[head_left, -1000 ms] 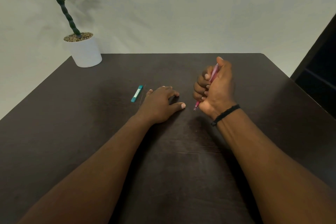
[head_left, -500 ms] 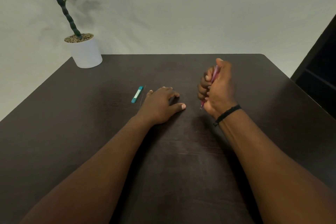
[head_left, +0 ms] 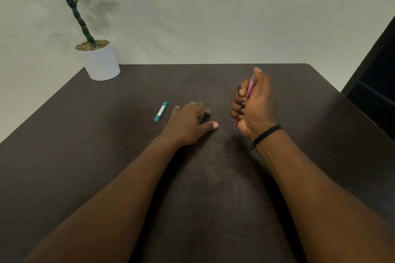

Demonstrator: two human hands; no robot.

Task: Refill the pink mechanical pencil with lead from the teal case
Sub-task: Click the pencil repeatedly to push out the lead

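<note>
Right hand is fisted tight around the pink mechanical pencil, tip poking out below the fingers. Left hand lies flat, empty, fingers spread, teal lead case just beside its fingertips.

Soft, dim, even light leaves faint shadows on the dark worktop beneath the right hand, whose raised thumb is slightly motion-blurred, while wide-angle distortion bends the frame's edges.

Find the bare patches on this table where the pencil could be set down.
Free: the far middle between the plant pot and right hand, and the table's left side. Crowded: around the teal case and left hand.
</note>
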